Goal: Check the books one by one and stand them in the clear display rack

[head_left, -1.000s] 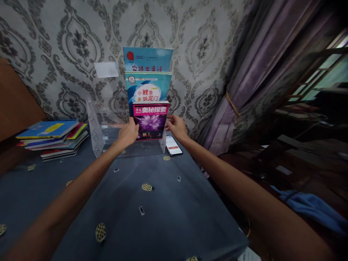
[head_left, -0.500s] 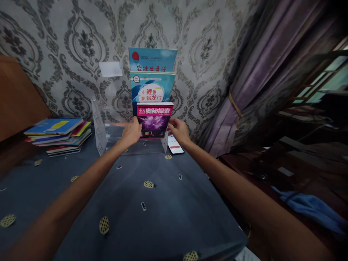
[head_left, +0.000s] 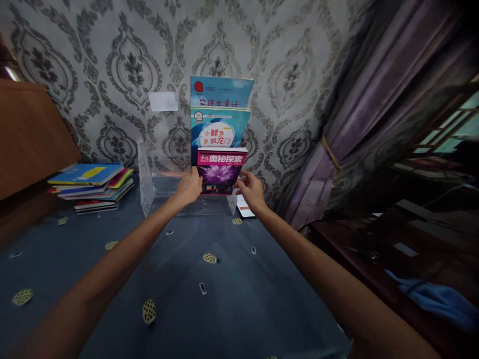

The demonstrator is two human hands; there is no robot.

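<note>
A small pink-and-purple book [head_left: 220,173] stands upright at the front of a clear acrylic stand [head_left: 147,180]. My left hand [head_left: 190,186] is closed on the book's left edge. At its lower right edge, the bent fingers of my right hand [head_left: 251,190] pinch the cover's side; their tips are partly hidden. Behind it rise a teal book [head_left: 220,127] with a round white title patch and, higher at the back, a blue book [head_left: 222,91] with red lettering. The lower parts of both are covered by the books in front.
A stack of books [head_left: 92,182] lies on the left of the dark patterned tablecloth [head_left: 179,279]. A phone [head_left: 245,207] rests by the stand's right end. Patterned wall stands behind, a tied purple curtain [head_left: 314,169] at right, and blue cloth [head_left: 437,296] lower right.
The view has shifted a little, so everything sits slightly further right and lower. Both hands stay at the pink-and-purple book's sides, and the book keeps its place on the stand.
</note>
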